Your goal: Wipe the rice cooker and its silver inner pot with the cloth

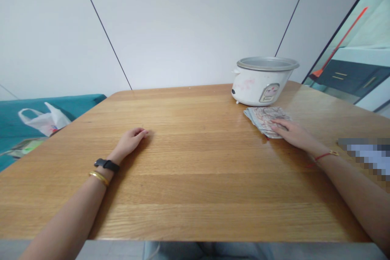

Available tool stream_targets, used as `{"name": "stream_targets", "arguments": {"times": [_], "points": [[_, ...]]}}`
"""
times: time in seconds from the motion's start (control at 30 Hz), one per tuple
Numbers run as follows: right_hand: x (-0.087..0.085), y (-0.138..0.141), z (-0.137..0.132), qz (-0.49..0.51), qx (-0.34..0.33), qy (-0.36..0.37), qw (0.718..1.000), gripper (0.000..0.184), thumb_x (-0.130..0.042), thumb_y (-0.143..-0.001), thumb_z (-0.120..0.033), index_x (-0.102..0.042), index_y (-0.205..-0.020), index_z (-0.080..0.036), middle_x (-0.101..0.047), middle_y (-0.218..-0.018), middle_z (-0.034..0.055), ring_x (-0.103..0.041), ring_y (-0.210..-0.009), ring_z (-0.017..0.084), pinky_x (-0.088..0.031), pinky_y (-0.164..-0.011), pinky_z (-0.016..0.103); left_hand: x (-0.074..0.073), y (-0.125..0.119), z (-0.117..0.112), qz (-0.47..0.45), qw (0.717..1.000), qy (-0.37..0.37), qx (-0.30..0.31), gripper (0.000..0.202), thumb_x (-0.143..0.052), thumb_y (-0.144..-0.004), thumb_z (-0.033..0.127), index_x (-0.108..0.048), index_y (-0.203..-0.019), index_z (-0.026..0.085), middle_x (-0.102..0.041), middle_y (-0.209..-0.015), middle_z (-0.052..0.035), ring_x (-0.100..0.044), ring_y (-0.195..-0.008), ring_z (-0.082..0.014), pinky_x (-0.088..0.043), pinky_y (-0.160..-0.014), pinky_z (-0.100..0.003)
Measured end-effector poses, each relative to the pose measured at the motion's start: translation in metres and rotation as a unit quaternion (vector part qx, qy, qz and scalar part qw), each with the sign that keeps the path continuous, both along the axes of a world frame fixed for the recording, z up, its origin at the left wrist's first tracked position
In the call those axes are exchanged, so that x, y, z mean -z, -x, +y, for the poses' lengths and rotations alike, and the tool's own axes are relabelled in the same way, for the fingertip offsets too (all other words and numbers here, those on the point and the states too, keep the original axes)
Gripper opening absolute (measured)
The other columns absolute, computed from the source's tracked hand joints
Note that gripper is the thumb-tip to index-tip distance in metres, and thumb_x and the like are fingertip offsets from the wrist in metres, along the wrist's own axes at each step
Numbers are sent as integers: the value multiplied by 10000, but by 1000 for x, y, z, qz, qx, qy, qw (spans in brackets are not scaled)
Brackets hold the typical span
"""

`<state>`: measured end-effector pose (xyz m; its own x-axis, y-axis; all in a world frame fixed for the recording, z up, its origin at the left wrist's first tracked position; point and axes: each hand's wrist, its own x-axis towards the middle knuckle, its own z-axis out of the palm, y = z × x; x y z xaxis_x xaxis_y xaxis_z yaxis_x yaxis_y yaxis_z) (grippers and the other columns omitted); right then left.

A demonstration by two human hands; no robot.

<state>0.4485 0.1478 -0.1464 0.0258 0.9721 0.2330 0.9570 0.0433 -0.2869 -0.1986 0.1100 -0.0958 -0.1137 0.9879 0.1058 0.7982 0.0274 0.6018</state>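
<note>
My right hand (pixel 294 133) lies on the near right part of a folded, patterned cloth (pixel 262 118), with its fingers stretched out over it and the thumb apart from them. A red string bracelet is on that wrist. The cloth lies flat on the wooden table, in several layers, just in front of a white rice cooker (pixel 258 85). My left hand (pixel 132 140) rests on the left half of the table with its fingers curled in. Its fingertips are slightly blurred and nothing shows in them. A black band and a gold bangle circle that wrist.
The rice cooker stands lidless near the back right edge of the wooden table (pixel 183 187). A pixelated object (pixel 368 156) lies at the right. Beyond the left edge, a white plastic bag (pixel 45 120) sits on a teal sofa (pixel 82 103). A pale wall rises behind the table.
</note>
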Motion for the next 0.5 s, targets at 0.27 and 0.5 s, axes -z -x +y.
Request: {"name": "stream_targets", "arguments": {"times": [0.27, 0.5], "points": [[-9, 8, -4, -2, 3, 13, 1000, 704, -352, -921, -599, -632, -1355, -121, -590, -1453, 154, -536, -1345, 344, -376, -1171, 487, -1, -1, -1, 6, 1000, -5, 3, 467, -494, -780, 633, -674, -807, 203, -697, -791, -52, -620, -797, -258, -439, -726, -350], [-6, 4, -3, -10, -5, 7, 1000, 693, -352, -935, -591, -629, -1359, -119, -590, -1451, 159, -543, -1341, 340, -389, -1163, 485, -1, -1, -1, 3, 1000, 0, 0, 457, -519, -765, 623, -681, -820, 199, -704, -794, -52, -621, -790, -258, -432, -725, -351]]}}
